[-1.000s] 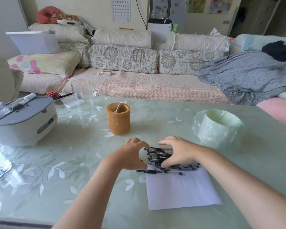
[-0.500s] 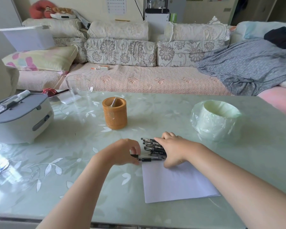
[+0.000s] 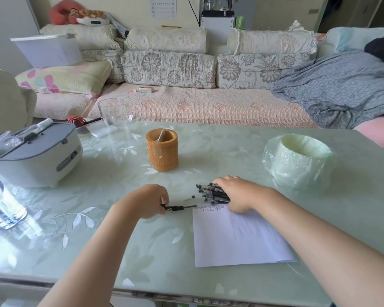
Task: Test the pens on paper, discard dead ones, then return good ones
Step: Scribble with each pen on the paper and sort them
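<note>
A pile of several black pens (image 3: 211,192) lies on the table at the top edge of a white sheet of paper (image 3: 237,238). My right hand (image 3: 237,193) rests over the pile, its fingers curved round the pens. My left hand (image 3: 149,201) pinches the end of a single black pen (image 3: 182,207) that lies flat to the left of the sheet. Small written marks (image 3: 211,209) show at the sheet's top. An orange bamboo pen holder (image 3: 162,149) stands behind the hands, with one light object inside.
A small green bin lined with a plastic bag (image 3: 297,160) stands at the right. A grey-white box (image 3: 36,156) and a glass (image 3: 0,204) sit at the left, a clear jug (image 3: 115,120) at the back. A sofa runs behind the table (image 3: 98,218).
My left hand has drawn one pen out of the pile to the left, clear of the others. My right hand stays on the pile. The camera has come closer and tilted down.
</note>
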Tool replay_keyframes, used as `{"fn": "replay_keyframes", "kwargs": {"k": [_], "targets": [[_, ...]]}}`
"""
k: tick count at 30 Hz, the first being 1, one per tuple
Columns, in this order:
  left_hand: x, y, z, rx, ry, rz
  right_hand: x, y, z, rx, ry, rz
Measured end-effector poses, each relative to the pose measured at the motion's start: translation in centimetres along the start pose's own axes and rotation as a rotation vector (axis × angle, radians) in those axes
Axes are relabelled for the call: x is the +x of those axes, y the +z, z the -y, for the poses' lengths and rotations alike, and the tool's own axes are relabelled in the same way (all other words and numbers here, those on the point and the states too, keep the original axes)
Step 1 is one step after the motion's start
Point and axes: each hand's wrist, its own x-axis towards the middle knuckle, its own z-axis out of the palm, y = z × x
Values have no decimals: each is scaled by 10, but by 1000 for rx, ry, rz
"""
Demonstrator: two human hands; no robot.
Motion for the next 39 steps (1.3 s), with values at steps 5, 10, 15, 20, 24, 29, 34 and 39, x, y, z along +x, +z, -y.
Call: {"fn": "replay_keyframes", "kwargs": {"k": [5, 10, 15, 20, 24, 29, 34, 39], "targets": [[-1, -4, 16, -19, -155, -3, 2, 2, -3, 8, -13, -47], [1, 2, 5, 79, -95, -94, 8, 7, -8, 34, 15, -115], [-5, 13, -46, -44, 338, -294, 14, 7, -22, 54, 47, -194], [2, 37, -71, -12, 453, -146, 13, 0, -31, 34, 58, -290], [11, 43, -73, -100, 483, -139, 13, -7, -31, 35, 53, -357], [12, 24, -41, -131, 363, -371, 14, -11, -24, 39, 30, -354], [-1, 17, 6, -57, 82, -373, 15, -13, -2, 62, -99, -312], [-4, 17, 21, -91, 79, -348, 18, -9, 30, 45, -274, -282]]}}
